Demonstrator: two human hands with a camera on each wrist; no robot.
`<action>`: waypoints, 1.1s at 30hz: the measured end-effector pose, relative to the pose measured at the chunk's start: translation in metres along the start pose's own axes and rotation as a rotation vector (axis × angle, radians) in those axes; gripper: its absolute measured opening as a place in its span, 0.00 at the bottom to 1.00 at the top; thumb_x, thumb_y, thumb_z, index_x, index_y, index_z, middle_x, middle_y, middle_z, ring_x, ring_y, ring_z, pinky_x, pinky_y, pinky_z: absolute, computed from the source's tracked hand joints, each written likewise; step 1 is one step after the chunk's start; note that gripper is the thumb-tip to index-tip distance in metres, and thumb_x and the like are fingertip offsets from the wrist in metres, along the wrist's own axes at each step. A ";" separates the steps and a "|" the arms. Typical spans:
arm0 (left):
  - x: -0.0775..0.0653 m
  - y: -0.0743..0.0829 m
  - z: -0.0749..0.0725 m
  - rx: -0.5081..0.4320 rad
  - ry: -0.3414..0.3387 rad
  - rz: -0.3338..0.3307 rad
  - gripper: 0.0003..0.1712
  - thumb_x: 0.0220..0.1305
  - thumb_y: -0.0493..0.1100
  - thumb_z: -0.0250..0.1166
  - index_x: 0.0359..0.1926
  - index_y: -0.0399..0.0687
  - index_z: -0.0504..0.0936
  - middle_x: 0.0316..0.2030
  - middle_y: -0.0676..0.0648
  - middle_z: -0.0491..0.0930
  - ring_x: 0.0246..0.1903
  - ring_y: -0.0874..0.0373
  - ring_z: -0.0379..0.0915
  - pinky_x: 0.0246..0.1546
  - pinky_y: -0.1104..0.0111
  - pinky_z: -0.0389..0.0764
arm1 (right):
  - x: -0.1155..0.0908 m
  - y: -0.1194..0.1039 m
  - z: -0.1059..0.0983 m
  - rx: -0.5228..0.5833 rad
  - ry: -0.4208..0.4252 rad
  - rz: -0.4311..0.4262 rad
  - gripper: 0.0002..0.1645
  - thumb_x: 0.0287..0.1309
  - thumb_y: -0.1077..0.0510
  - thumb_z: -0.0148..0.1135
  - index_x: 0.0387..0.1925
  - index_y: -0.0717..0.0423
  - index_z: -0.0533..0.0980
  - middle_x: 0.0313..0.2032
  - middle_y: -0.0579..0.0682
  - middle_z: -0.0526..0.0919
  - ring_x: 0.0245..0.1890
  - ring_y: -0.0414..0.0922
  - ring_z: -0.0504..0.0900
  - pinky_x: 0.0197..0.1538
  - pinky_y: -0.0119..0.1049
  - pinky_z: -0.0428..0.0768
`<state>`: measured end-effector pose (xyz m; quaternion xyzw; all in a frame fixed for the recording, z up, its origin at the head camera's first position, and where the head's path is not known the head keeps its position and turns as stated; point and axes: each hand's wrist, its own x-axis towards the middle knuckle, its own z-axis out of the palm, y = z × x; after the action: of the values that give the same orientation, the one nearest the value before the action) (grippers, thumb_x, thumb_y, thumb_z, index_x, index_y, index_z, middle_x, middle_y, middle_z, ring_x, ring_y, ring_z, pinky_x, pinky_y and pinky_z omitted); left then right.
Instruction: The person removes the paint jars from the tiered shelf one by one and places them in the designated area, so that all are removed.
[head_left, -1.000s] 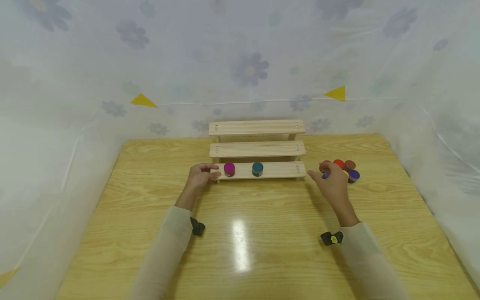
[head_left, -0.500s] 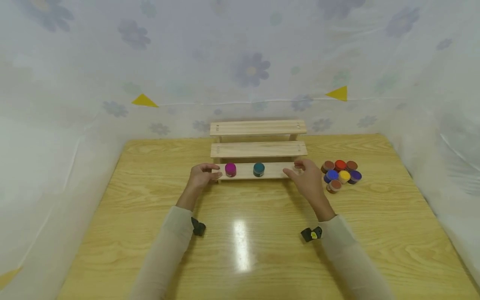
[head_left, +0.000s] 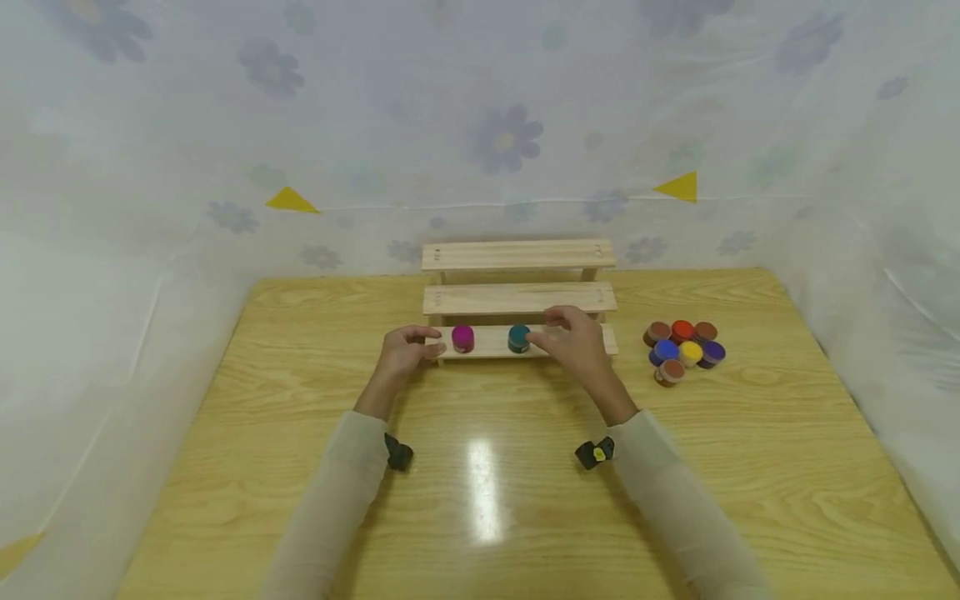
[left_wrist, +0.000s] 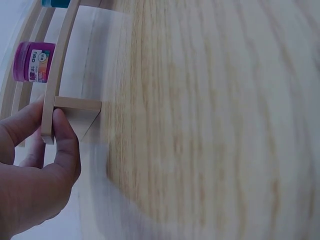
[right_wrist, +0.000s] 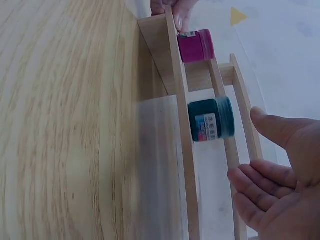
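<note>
A three-step wooden shelf (head_left: 519, 298) stands at the back of the table. On its lowest step are a magenta paint jar (head_left: 462, 338) at the left and a teal paint jar (head_left: 519, 338) near the middle. My left hand (head_left: 401, 352) pinches the left end of that step; in the left wrist view, thumb and fingers (left_wrist: 65, 145) lie on both faces of the board. Just right of the teal jar is my right hand (head_left: 581, 350), its fingers spread and relaxed. The right wrist view shows a gap between that hand and the teal jar (right_wrist: 211, 119).
Several more paint jars cluster on the table to the right of the shelf, among them a red jar (head_left: 682, 331), a blue jar (head_left: 664, 352), a yellow jar (head_left: 690, 353) and a purple jar (head_left: 712, 354). A flowered white sheet (head_left: 495, 100) hangs close behind the shelf.
My right hand has moved left from over the jar cluster, across the right end of the lowest step, to beside the teal jar. The left hand keeps its hold on the shelf.
</note>
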<state>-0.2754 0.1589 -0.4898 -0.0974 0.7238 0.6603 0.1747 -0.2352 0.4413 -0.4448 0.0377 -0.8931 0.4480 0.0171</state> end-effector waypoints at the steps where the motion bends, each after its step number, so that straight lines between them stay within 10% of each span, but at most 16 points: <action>1: 0.000 0.000 0.000 0.004 0.000 0.004 0.17 0.56 0.35 0.68 0.48 0.38 0.80 0.53 0.44 0.74 0.32 0.62 0.76 0.43 0.67 0.81 | 0.001 -0.001 0.002 -0.004 -0.019 -0.003 0.33 0.53 0.45 0.69 0.56 0.57 0.72 0.53 0.56 0.77 0.55 0.55 0.75 0.58 0.54 0.73; 33: 0.001 -0.002 -0.001 0.023 -0.001 0.028 0.17 0.57 0.36 0.68 0.48 0.38 0.80 0.50 0.44 0.75 0.32 0.61 0.76 0.44 0.67 0.81 | 0.012 -0.007 0.022 -0.077 -0.097 0.003 0.24 0.54 0.51 0.69 0.49 0.59 0.77 0.49 0.57 0.80 0.53 0.54 0.77 0.58 0.50 0.75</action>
<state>-0.2757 0.1578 -0.4922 -0.0849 0.7326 0.6543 0.1672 -0.2467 0.4192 -0.4519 0.0573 -0.9094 0.4111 -0.0252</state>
